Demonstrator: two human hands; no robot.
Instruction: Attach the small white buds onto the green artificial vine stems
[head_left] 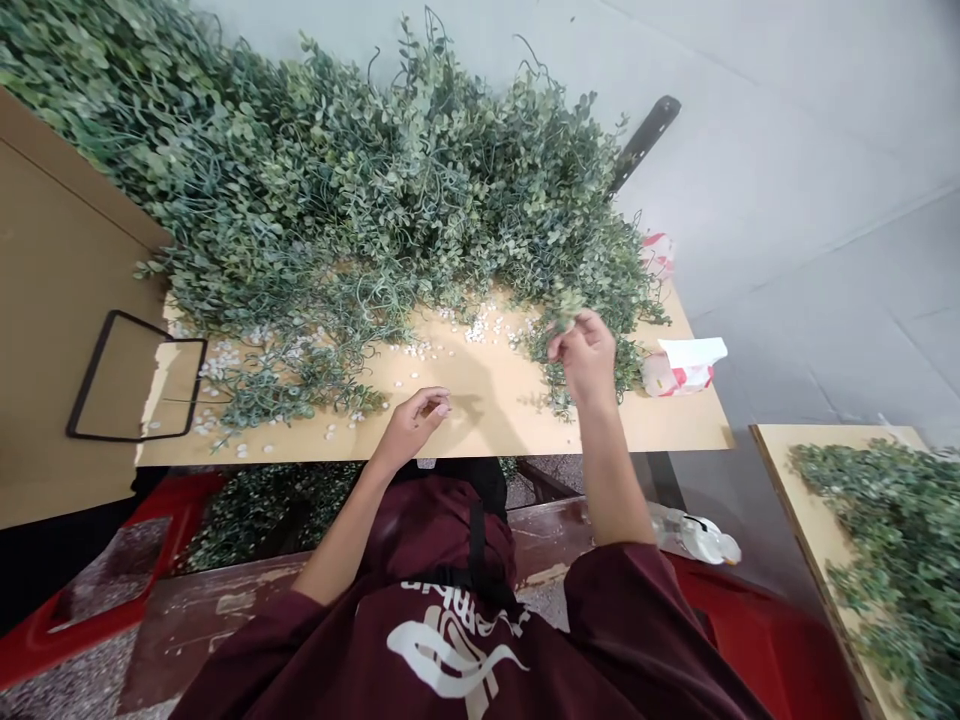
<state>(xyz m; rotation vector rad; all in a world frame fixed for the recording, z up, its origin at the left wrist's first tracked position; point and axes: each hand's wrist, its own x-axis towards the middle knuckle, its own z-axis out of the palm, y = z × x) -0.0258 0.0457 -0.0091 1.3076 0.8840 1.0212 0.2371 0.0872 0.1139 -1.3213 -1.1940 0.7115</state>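
Observation:
My right hand [589, 362] is closed at the fingertips on a small sprig of artificial leaves [568, 303], held over the right part of the table beside the green pile. Over the table's front edge, my left hand [411, 428] has its fingers curled toward the thumb; what they hold, if anything, is too small to make out. Small white discs [480, 325] lie scattered on the wood between the hands and the foliage. A large heap of artificial greenery [420, 180] covers the back of the table [495, 425].
A black wire frame [75, 400] stands at the left by a cardboard panel [67, 300]. A red-and-white plastic bag [679, 368] lies at the table's right end. More greenery sits on a lower board [814, 540] at right. Red stools [176, 540] flank me.

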